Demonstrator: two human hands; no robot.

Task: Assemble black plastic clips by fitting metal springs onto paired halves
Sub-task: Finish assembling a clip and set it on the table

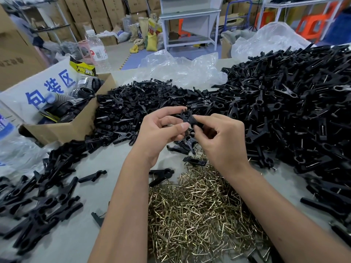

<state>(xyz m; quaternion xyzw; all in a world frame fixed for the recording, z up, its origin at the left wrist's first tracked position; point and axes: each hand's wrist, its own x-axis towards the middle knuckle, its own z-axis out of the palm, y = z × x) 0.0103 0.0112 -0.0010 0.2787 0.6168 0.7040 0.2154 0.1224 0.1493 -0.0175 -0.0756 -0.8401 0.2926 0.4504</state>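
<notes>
Both hands meet above the table's middle around a pair of black plastic clip halves [188, 117]. My left hand [163, 130] curls its fingers and thumb round the pair from the left. My right hand [220, 133] pinches the same pair from the right with thumb and forefinger. Below the hands lies a heap of brass-coloured metal springs [205, 205]. Loose black clip halves [144, 103] are piled behind the hands. Whether a spring sits on the held pair cannot be told.
A large mound of black clips with springs [288, 114] fills the right. More black clips [43, 198] lie at the left. An open cardboard box [72, 126] stands at the left rear, a water bottle [96, 50] behind it, crumpled clear plastic bags [182, 67] at the back.
</notes>
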